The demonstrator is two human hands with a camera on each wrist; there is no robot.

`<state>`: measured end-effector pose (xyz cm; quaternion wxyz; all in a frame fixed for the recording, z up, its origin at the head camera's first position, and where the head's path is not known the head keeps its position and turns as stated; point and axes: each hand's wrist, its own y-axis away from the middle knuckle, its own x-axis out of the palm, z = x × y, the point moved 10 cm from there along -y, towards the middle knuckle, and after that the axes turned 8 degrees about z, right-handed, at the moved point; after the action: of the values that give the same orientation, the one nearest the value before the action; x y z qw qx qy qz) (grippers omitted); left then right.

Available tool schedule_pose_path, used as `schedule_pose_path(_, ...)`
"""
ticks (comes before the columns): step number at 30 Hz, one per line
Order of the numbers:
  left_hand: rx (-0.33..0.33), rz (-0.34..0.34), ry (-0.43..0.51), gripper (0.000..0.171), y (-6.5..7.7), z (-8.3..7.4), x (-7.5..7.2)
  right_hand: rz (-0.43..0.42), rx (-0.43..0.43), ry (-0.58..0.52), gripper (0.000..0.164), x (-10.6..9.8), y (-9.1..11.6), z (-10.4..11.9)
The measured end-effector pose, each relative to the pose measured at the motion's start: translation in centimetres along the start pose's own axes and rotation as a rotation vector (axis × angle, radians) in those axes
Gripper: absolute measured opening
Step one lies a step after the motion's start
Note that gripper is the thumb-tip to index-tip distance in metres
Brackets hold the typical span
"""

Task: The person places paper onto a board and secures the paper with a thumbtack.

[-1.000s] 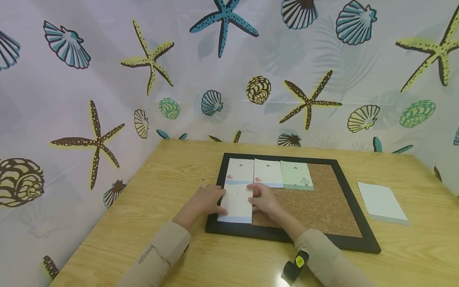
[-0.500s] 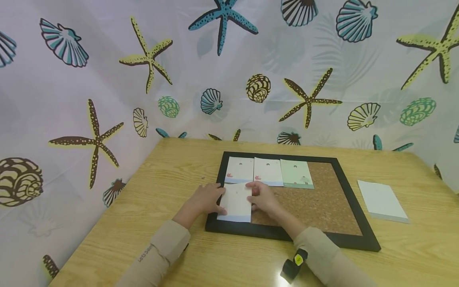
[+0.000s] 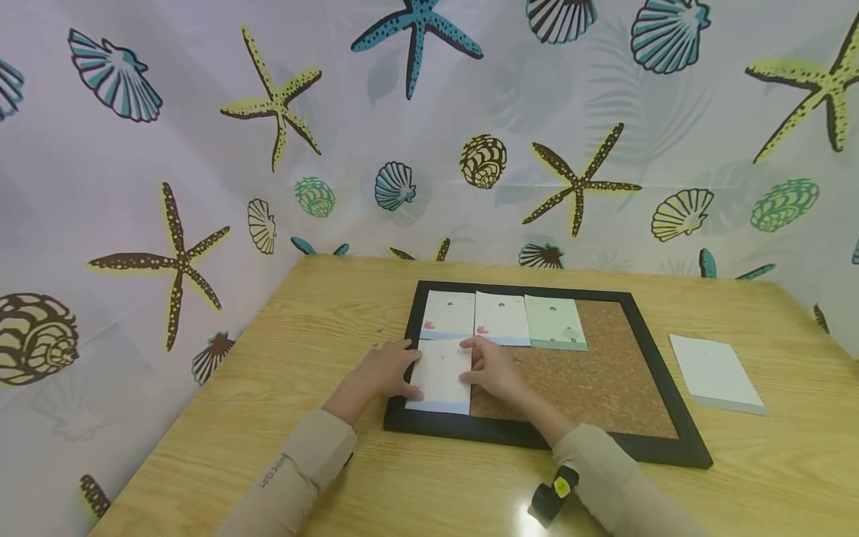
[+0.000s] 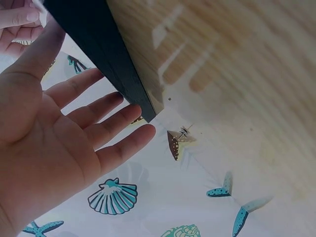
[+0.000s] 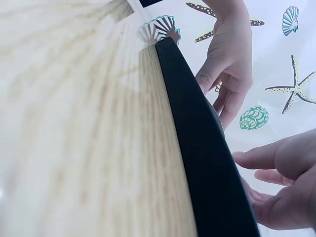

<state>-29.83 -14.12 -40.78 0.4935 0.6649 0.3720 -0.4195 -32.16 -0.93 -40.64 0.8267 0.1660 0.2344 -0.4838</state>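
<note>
A white sheet (image 3: 439,377) with a pale blue bottom band lies at the lower left of a black-framed cork board (image 3: 570,388). My left hand (image 3: 384,371) rests along its left edge, thumb near the lower corner. In the left wrist view that hand's fingers (image 4: 111,121) stretch out beside the dark frame. My right hand (image 3: 495,367) touches the sheet's right side, index finger at the upper corner and thumb lower down. Above it, two white sheets (image 3: 448,315) (image 3: 502,321) and a pale green one (image 3: 555,322) form a row.
Right of the board, another pale sheet or pad (image 3: 718,371) lies on the wooden table (image 3: 322,298). A black strap with a yellow mark (image 3: 553,496) is at the right wrist. A shell-and-starfish curtain (image 3: 429,149) rises behind.
The right thumb has shifted slightly lower along the sheet's edge. The head view has tilted a little, moving the whole scene slightly up. The left hand and the sheet keep their places on the board.
</note>
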Motion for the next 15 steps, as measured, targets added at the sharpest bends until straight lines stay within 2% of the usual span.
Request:
schedule_pose_path(4,0.005,0.001,-0.002,0.068,0.0,-0.1,0.0,-0.009,-0.066,0.209,0.045,-0.1,0.7,1.1)
schedule_pose_path(7,0.007,0.005,0.008,0.067,0.0,-0.2,0.0,-0.004,-0.104,0.307,0.049,0.1,1.2,1.5)
schedule_pose_path(15,-0.003,0.019,0.043,0.067,0.0,0.0,0.1,0.026,-0.174,0.413,0.069,0.7,1.8,1.4)
